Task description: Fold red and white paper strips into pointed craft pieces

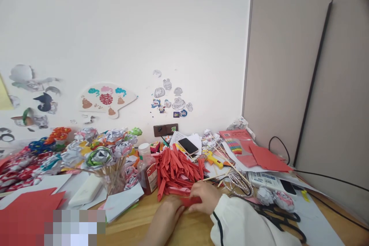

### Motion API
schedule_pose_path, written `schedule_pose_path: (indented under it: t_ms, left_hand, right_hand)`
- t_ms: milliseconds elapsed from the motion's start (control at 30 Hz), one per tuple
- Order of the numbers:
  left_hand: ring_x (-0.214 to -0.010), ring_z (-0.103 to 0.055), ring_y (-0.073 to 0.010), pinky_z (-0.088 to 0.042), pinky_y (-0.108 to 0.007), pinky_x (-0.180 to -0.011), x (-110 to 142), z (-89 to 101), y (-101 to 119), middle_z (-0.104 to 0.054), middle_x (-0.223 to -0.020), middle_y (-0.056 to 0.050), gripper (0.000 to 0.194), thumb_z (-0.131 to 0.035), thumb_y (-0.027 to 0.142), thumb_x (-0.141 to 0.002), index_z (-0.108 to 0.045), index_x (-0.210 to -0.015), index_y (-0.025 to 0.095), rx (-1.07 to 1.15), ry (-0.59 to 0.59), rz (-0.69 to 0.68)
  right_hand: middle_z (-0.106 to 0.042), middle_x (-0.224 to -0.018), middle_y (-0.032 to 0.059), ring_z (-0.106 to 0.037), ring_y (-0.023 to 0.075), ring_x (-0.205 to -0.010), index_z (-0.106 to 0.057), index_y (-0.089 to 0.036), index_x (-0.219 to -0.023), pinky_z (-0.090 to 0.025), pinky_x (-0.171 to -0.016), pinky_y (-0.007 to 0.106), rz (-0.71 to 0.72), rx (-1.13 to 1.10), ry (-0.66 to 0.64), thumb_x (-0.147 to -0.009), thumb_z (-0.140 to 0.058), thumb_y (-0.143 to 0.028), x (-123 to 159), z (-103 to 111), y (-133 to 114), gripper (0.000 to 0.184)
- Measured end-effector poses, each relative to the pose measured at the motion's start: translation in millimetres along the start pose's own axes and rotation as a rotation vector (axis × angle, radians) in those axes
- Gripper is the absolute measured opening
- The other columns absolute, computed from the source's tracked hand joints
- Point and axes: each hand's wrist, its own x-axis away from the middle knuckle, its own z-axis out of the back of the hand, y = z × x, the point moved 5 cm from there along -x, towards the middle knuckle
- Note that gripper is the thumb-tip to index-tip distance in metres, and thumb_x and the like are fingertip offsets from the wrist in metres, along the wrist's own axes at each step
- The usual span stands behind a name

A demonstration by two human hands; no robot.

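Note:
At the front of the wooden table, a small piece of folded red paper is between my two hands. My left hand has its fingers closed on the near left end of the paper, low over the tabletop. From the right, my right hand, in a white sleeve, is bent over the paper with curled fingers that partly hide it. Just beyond my hands lies a heap of folded red paper strips. A bottle with a white cap stands left of that heap.
Paper flowers on sticks stand at the left, with red sheets nearer. A phone and a yellow glue gun lie behind the heap. To the right are beads, black-handled scissors and cables.

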Motion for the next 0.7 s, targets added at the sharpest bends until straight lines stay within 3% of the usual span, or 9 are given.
schedule_pose_path:
  t_ms: [100,167,333,433,533,700]
  left_hand:
    - [-0.069,-0.056,-0.0187,-0.04,-0.026,-0.064,-0.6,3.0,-1.1,-0.065,-0.07,-0.003,0.022,-0.041,0.024,-0.072,-0.062,-0.066,0.023,-0.016,0.033,0.007]
    - [-0.07,-0.056,-0.0198,-0.04,-0.027,-0.064,-0.8,5.8,-2.6,-0.064,-0.071,-0.004,0.021,-0.042,0.024,-0.072,-0.061,-0.066,0.022,-0.045,0.05,0.019]
    - [-0.083,-0.055,-0.0228,-0.04,-0.033,-0.074,0.6,20.5,-10.5,-0.062,-0.088,-0.009,0.023,-0.046,0.03,-0.069,-0.058,-0.086,0.019,-0.023,0.238,0.1]
    - [-0.083,-0.055,-0.0234,-0.04,-0.035,-0.075,1.2,21.1,-16.6,-0.063,-0.089,-0.01,0.025,-0.048,0.03,-0.068,-0.057,-0.088,0.018,0.012,0.27,0.142]
    - [-0.083,-0.056,-0.0235,-0.04,-0.035,-0.075,0.7,16.6,-20.9,-0.063,-0.088,-0.01,0.023,-0.048,0.028,-0.068,-0.058,-0.086,0.018,0.04,0.255,0.148]
    - [-0.083,-0.056,-0.025,-0.039,-0.035,-0.076,1.2,18.4,-25.6,-0.063,-0.087,-0.011,0.024,-0.046,0.032,-0.069,-0.059,-0.084,0.018,0.078,0.346,0.208]
  right_hand:
    - [-0.058,-0.08,0.0029,-0.048,0.0152,-0.08,-0.061,-0.018,-0.074,-0.033,-0.071,0.023,0.011,0.09,0.008,-0.069,-0.053,-0.024,5.0,-9.3,-0.3,0.012]
    - [-0.057,-0.077,0.0025,-0.048,0.0144,-0.078,-0.061,-0.018,-0.071,-0.033,-0.07,0.023,-0.016,0.117,0.026,-0.07,-0.051,-0.02,5.1,-12.1,1.2,0.011]
    - [-0.055,-0.076,0.0014,-0.048,0.0131,-0.069,-0.059,-0.017,-0.069,-0.033,-0.06,0.021,-0.185,0.052,0.114,-0.062,-0.061,-0.033,5.9,-11.8,10.2,0.017]
    - [-0.055,-0.072,0.0012,-0.048,0.0119,-0.064,-0.058,-0.016,-0.068,-0.032,-0.056,0.02,-0.23,-0.025,0.121,-0.065,-0.056,-0.036,6.8,-16.9,11.4,0.02]
    - [-0.057,-0.068,0.0017,-0.049,0.0113,-0.062,-0.06,-0.016,-0.066,-0.032,-0.056,0.021,-0.23,-0.061,0.096,-0.072,-0.047,-0.029,7.5,-24.3,9.1,0.019]
    - [-0.059,-0.067,0.0007,-0.051,0.0119,-0.064,-0.062,-0.018,-0.062,-0.034,-0.058,0.02,-0.223,-0.121,0.065,-0.065,-0.052,-0.021,8.5,-21.2,4.9,0.011]
